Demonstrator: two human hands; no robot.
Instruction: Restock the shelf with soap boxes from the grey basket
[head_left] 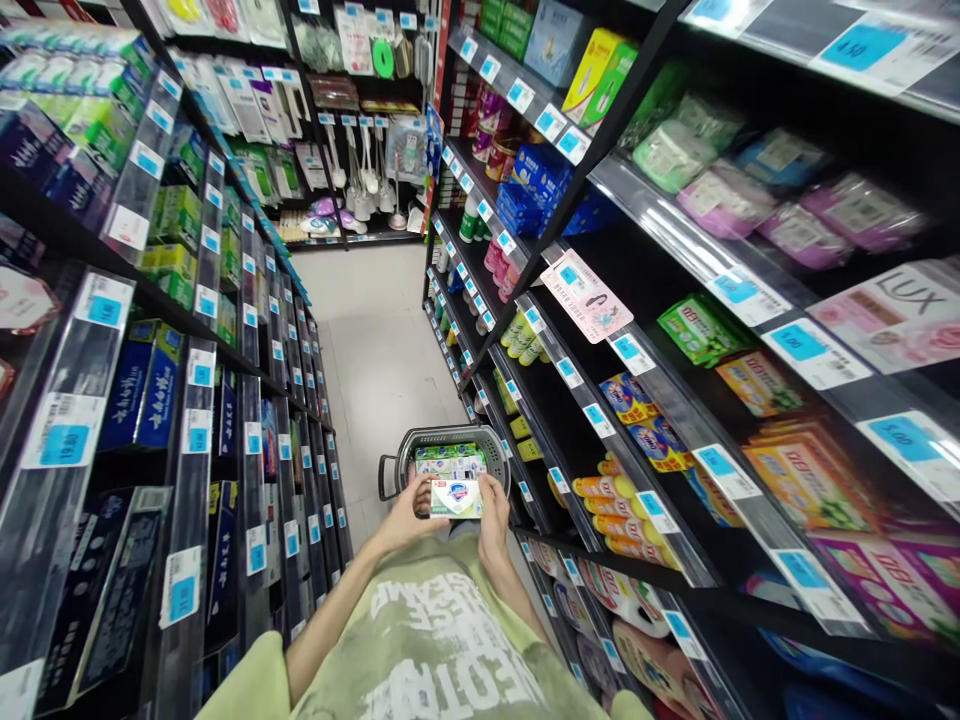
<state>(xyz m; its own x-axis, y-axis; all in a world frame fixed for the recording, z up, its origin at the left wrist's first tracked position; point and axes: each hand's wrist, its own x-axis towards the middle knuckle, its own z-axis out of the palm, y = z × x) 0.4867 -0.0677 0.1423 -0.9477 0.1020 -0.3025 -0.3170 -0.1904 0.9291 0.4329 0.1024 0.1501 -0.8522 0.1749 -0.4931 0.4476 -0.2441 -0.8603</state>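
Note:
Between my two hands is a small white and green soap box [456, 499] with a blue and red shield logo facing up. My left hand [405, 515] grips its left end, and my right hand [493, 515] closes on its right end. Just beyond and below it stands a dark grey shopping basket [499, 450], its handle sticking out to the left. Several green and white boxes [450, 466] lie inside the basket, partly hidden by the soap box and my hands.
Shelves of toothpaste boxes [142, 385] line the left side. On the right, shelves hold wrapped soaps [772, 480], yellow-orange bottles [622, 520] and a pink sign [589, 295] jutting out. The tiled floor [360, 330] runs to a rack of hanging brushes [367, 170].

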